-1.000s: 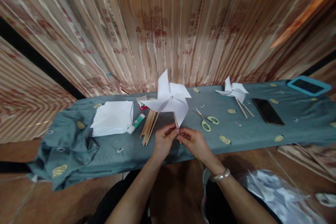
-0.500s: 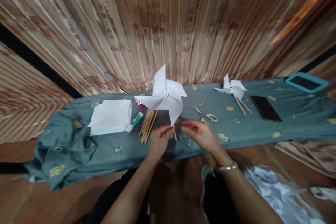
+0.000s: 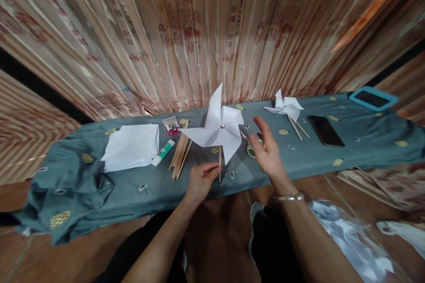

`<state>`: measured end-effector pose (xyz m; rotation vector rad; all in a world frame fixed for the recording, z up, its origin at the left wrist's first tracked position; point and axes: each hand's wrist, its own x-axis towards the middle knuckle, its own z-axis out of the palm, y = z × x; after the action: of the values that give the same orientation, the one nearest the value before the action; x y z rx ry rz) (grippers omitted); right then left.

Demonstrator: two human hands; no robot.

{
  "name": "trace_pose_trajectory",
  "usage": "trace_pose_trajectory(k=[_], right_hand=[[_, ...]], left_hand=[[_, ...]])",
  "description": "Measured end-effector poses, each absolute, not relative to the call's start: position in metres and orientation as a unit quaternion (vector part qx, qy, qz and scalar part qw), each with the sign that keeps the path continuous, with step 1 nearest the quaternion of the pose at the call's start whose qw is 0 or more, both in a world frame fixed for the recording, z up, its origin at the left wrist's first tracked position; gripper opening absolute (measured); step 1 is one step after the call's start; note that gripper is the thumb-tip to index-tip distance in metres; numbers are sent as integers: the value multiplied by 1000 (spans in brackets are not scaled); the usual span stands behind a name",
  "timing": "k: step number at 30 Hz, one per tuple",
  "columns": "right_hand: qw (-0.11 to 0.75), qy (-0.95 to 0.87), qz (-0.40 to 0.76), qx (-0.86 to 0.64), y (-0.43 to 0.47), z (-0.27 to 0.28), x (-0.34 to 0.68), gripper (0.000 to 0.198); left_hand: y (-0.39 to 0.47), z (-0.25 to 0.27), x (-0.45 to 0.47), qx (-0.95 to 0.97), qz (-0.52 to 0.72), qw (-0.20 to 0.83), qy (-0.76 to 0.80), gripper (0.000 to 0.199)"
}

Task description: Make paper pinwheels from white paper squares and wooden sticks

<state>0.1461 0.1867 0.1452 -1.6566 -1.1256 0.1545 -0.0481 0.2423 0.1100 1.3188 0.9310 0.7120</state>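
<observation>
My left hand (image 3: 203, 180) pinches the wooden stick (image 3: 220, 155) of a white paper pinwheel (image 3: 215, 131). The pinwheel stands upright over the table, its blades facing me with a silvery pin at the centre. To its right, my right hand (image 3: 267, 150) is raised with fingers apart, holding nothing. Partly hidden behind that hand lie the scissors (image 3: 251, 151) with yellow-green handles. Left of the pinwheel are a bundle of wooden sticks (image 3: 179, 154), a glue stick (image 3: 163, 153) and a small open box of pins (image 3: 171, 126).
A stack of white paper (image 3: 131, 147) lies on the green tablecloth (image 3: 139, 201) at left. Farther right are another pinwheel (image 3: 286, 107), a black phone (image 3: 326, 131) and a blue-framed tablet (image 3: 373, 98). A clear bag of paper scraps (image 3: 345, 239) sits on the floor.
My right hand has moved away from the stick, up and to the right, and its fingers have spread. The pinwheel's blades have turned slightly. My left hand keeps its hold on the stick.
</observation>
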Motion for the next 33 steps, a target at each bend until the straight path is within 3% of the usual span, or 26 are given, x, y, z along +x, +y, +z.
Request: trace_pose_trajectory(k=[10,25,33], right_hand=[[554,-480,86,-675,187,146,146,48],[625,-382,242,-637,192,147,129,29],[618,-371,296,-627,193,154,117,27]], left_hand=[[243,107,-47,610,317,612,392,14],[254,102,-50,584,348,603,417,18],[253,106,-52,598,351,590,414,18]])
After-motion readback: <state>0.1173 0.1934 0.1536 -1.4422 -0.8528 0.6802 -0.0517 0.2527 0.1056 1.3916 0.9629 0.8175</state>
